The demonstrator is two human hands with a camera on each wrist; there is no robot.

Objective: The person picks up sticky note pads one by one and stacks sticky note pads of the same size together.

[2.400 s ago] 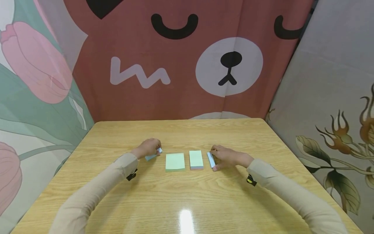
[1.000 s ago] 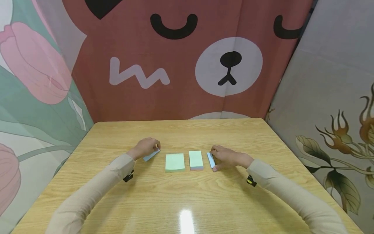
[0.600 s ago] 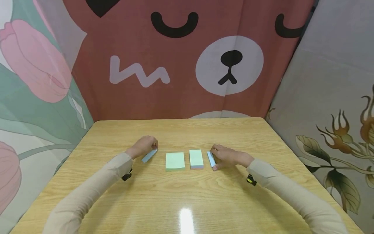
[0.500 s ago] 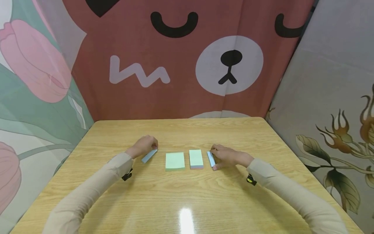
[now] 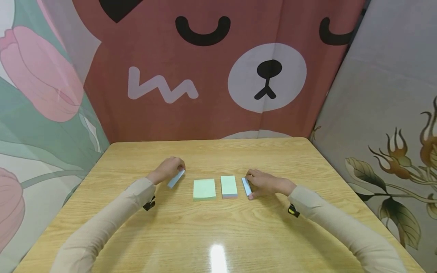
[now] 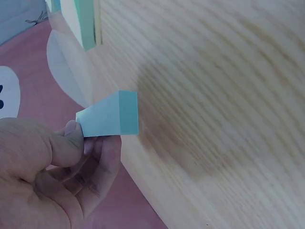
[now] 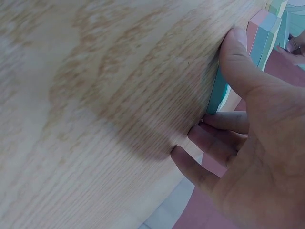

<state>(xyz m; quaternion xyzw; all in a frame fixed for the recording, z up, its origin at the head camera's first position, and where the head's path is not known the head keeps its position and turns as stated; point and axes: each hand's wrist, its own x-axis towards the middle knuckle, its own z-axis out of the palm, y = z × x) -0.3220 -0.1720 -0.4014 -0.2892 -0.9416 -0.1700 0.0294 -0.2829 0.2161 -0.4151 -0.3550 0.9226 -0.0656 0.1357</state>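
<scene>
Between thumb and fingertips, my left hand point(image 5: 168, 168) pinches one end of a narrow blue sticky note pad point(image 5: 176, 179). In the left wrist view that pad point(image 6: 107, 117) points away from the fingers, with its thick short end showing. My right hand point(image 5: 268, 183) spans a second narrow blue sticky note pad point(image 5: 246, 187), which lies on the table. The right wrist view has the thumb at one end of this pad point(image 7: 218, 93) and the index fingertip at the other; the remaining fingers spread close over the wood.
Between the hands lie a larger square green sticky note pad point(image 5: 204, 189) and a smaller oblong stack point(image 5: 229, 185), green on top with blue and pink layers below. The wooden table point(image 5: 218, 223) reaches back to a curtain with a bear print point(image 5: 205, 113).
My left hand has shifted a little left, away from the green pad, and its blue pad has turned to a steeper slant, more of it showing. My right hand stays in place.
</scene>
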